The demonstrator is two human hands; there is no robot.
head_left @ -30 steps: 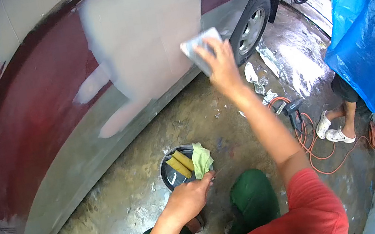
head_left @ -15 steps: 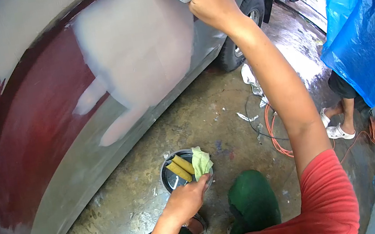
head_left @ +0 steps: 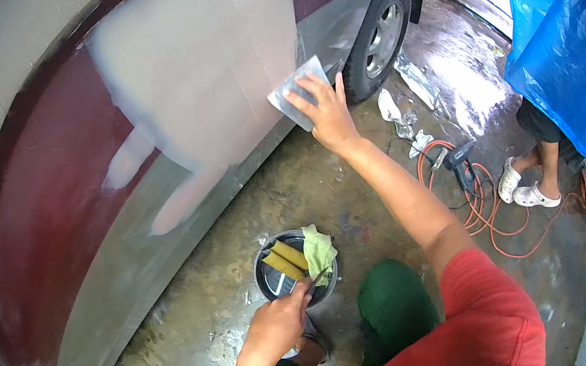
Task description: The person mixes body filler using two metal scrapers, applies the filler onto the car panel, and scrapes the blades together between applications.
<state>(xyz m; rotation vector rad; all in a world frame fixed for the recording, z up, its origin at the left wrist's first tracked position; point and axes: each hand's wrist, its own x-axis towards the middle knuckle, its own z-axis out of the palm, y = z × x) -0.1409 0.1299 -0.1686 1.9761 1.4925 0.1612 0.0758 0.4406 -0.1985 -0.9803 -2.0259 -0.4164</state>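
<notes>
My right hand [head_left: 333, 119] holds a flat grey spreader [head_left: 300, 94], fingers spread over its face, in front of the car's lower side. Whether it touches the panel I cannot tell. Beside it lies a large pale filler patch [head_left: 205, 66] on the maroon and grey car body [head_left: 71, 187]. Lower down, my left hand [head_left: 277, 323] is closed round a thin dark tool [head_left: 317, 283], its kind mostly hidden, by the rim of a black bucket [head_left: 258, 271]. In the bucket are yellow curved blocks [head_left: 284, 259]; a light green cloth [head_left: 318, 249] hangs at its edge.
The car's wheel [head_left: 384, 34] stands beyond my right hand. An orange cord [head_left: 497, 239] and a dark power tool [head_left: 460, 160] lie on the wet floor [head_left: 201, 328]. A person in white clogs [head_left: 537, 196] stands at right by a blue tarp [head_left: 557, 57].
My right hand has come down with the spreader from high on the filler patch to the car's lower edge. My left hand stays near the bucket. The dark power tool has come into view.
</notes>
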